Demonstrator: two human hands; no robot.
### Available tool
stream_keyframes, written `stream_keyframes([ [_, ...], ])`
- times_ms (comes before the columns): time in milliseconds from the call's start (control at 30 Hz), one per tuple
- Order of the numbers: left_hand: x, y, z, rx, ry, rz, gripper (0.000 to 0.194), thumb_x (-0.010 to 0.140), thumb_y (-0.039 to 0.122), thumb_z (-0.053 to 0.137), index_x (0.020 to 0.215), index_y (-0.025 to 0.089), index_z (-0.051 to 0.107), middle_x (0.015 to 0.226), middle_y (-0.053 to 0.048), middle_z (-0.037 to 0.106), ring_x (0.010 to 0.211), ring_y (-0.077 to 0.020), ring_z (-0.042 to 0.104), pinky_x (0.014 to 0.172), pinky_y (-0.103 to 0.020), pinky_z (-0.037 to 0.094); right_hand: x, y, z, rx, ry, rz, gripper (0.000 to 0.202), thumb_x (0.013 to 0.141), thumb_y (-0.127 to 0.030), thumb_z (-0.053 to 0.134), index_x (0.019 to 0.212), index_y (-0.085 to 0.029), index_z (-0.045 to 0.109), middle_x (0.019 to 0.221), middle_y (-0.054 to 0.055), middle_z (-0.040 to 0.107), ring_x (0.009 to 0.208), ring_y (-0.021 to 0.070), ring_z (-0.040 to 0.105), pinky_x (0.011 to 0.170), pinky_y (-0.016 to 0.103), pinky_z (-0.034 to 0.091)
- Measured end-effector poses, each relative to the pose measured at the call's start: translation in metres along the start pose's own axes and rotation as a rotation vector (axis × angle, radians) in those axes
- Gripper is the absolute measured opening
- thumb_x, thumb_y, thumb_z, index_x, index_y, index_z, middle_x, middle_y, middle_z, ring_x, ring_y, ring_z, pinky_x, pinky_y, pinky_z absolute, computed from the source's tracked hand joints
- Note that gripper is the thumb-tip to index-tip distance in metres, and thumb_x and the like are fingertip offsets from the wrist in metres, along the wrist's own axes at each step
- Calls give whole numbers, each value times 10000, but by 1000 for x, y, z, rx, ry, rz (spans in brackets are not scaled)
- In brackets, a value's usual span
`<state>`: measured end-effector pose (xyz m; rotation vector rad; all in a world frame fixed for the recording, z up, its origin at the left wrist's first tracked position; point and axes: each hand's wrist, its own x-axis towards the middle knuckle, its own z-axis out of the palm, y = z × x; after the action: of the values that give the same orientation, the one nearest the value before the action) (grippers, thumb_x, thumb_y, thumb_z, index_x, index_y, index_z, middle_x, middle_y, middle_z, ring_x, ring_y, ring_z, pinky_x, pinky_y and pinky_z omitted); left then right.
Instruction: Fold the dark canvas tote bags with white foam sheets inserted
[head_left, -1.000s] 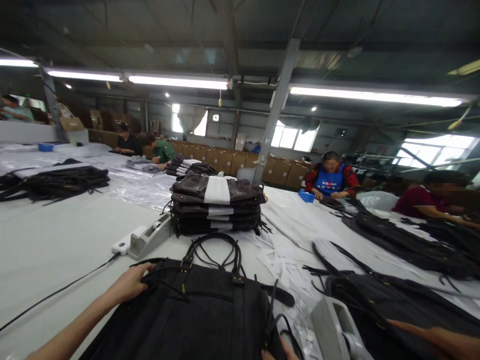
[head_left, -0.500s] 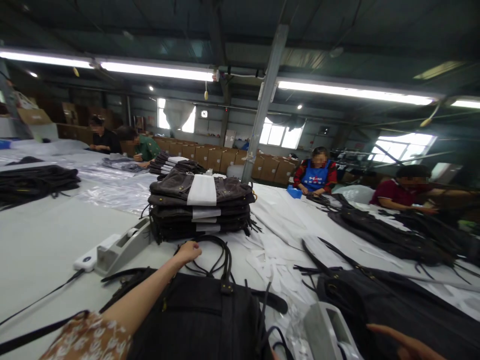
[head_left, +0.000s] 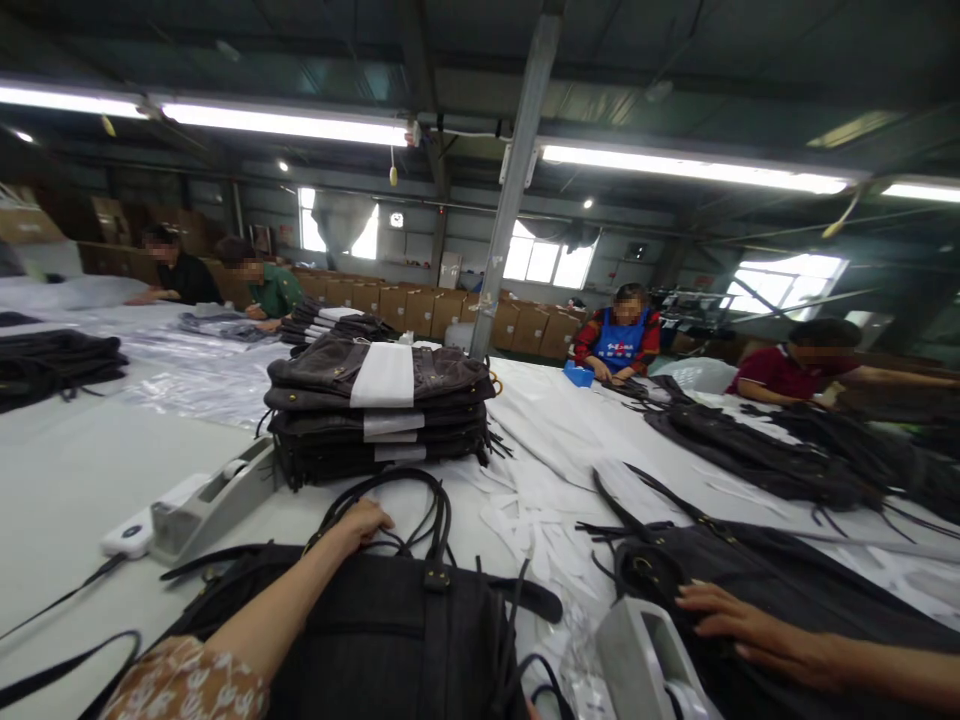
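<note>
A black handbag [head_left: 375,640] with two looped handles [head_left: 442,520] lies on the table in front of me. My left hand [head_left: 365,522] reaches over its top edge at the base of the handles. Its fingers are curled and closed on the bag there, the tips partly hidden. Of my right hand [head_left: 532,711], only a sliver of skin shows at the bottom edge, beside the bag's lower right side. What it does is hidden. Beyond the left hand stands a stack of dark bags [head_left: 315,385] wrapped with white paper bands [head_left: 382,375].
A co-worker's hand [head_left: 750,625] lies on another black bag [head_left: 810,580] at right. Grey tape dispensers stand left [head_left: 202,510] and right [head_left: 637,650]. White scraps [head_left: 532,540] litter the table. Several people work across it, one in a blue apron [head_left: 621,342].
My left hand has dropped slightly toward the bag's top edge. The co-worker's hand has come further in from the right onto the other bag. The view has shifted slightly right.
</note>
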<state>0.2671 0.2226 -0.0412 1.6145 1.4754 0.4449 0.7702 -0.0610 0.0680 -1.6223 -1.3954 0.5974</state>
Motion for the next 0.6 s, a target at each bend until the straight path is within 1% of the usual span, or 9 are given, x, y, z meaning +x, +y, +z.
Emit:
stream_keyframes([
  [33,-4,0,-1,-37,-45,23,275,891,395,551,961,133,596,821,-9,621,661,-107,579,618,-275,511,0,7,2,-2,-45,-14,387,514,-641,525,483,-288,682,819,77,744,1007,316,645,1003,365,395],
  [100,-14,1,-7,-107,-128,90,276,824,400,628,887,132,615,747,3,623,618,-105,570,582,-253,480,-3,20,9,6,-67,-42,425,522,-672,507,486,-293,696,791,89,742,979,309,657,993,361,402],
  [167,-22,4,-17,-185,-181,193,321,708,414,718,849,137,640,754,-8,654,669,-131,600,611,-253,469,-5,29,16,35,-47,-59,446,524,-695,495,490,-300,700,775,82,742,952,309,666,985,372,411],
  [233,-26,9,-28,-252,-187,283,401,625,461,747,850,140,657,797,-27,683,746,-165,623,668,-263,469,-6,35,16,81,-60,-50,391,510,-654,538,510,-302,709,786,76,743,958,317,664,996,380,404],
  [333,-22,20,-42,-297,-110,355,460,585,549,728,752,130,635,698,-34,659,685,-171,602,656,-278,460,-1,34,2,119,-234,11,246,471,-469,629,588,-287,746,868,89,743,1035,339,634,1042,376,357],
  [400,-15,31,-49,-298,-41,379,470,573,570,718,695,132,603,618,-21,618,613,-159,569,614,-277,445,5,29,-9,122,-336,52,247,447,-350,652,654,-279,767,934,83,737,1088,353,604,1063,375,338],
  [433,-12,37,-52,-293,-12,390,472,578,573,708,702,131,599,614,-20,612,604,-158,563,607,-277,443,8,26,-13,114,-349,67,278,444,-311,656,693,-277,775,971,73,731,1112,356,590,1064,375,342],
  [500,-5,49,-59,-273,30,412,475,606,566,681,769,125,613,663,-30,632,633,-169,576,617,-282,452,16,20,-16,66,-293,80,352,449,-270,658,777,-271,785,1023,49,722,1135,352,574,1065,366,348],
  [600,2,64,-66,-198,89,430,459,661,526,641,867,116,632,759,-47,663,717,-196,607,657,-288,468,33,15,-10,-77,-199,79,449,444,-235,669,878,-256,780,1067,22,710,1184,344,533,1127,342,249],
])
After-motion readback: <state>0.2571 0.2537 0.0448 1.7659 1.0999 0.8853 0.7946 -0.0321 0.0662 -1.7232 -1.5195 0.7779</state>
